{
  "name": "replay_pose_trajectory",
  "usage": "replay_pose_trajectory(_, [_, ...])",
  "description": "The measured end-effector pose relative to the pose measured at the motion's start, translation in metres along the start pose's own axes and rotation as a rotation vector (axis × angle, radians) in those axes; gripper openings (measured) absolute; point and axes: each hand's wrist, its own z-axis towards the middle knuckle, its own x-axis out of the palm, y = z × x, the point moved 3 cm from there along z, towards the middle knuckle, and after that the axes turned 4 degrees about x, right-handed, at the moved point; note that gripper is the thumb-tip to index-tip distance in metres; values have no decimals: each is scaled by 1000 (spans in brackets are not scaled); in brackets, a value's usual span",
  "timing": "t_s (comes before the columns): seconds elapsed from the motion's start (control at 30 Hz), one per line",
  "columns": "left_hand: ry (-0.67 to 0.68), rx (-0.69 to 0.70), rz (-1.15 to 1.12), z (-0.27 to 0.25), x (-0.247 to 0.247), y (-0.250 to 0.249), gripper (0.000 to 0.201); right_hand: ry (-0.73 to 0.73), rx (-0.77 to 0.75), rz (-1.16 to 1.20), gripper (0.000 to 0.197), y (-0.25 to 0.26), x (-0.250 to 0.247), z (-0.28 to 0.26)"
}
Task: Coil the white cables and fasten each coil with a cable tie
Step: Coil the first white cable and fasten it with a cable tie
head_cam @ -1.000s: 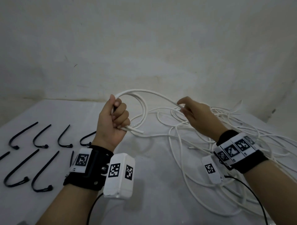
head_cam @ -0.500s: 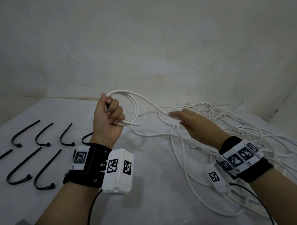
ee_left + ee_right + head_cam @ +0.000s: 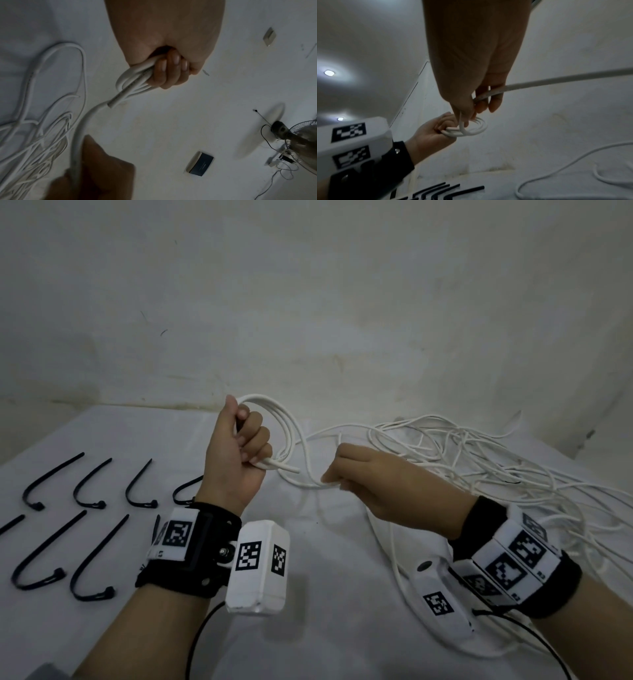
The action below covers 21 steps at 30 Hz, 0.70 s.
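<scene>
We see the left hand [image 3: 236,455] raised above the white-covered tabletop [image 3: 325,628], its grip closed in a fist round a small coil of round white plastic cable [image 3: 277,419]. The right hand [image 3: 380,481] pinches the same cable's loose run beside it. Curved black plastic cable ties [image 3: 85,487] lie in rows at the left.

- White cables [image 3: 479,460] on a white tabletop [image 3: 342,628].
- Black cable ties [image 3: 85,525] left of the cables.
- Black wristbands [image 3: 191,559] with black-and-white checkered markers [image 3: 248,556].
</scene>
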Motion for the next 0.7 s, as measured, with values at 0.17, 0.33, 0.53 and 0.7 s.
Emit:
replay_pose_trajectory(0.17, [6, 7, 3, 0, 2, 0, 41, 98, 24, 60, 32, 7, 11, -4])
replay_pose_trajectory(0.33, [29, -14, 91, -3, 6, 11, 39, 88, -34, -24, 34, 19, 4, 2])
replay_pose_trajectory(0.53, [121, -74, 305, -9, 13, 25, 41, -84, -113, 20, 19, 37, -22, 20])
replay_pose_trajectory(0.7, [281, -119, 575, -23, 23, 38, 26, -242, -89, -127, 18, 45, -36, 33])
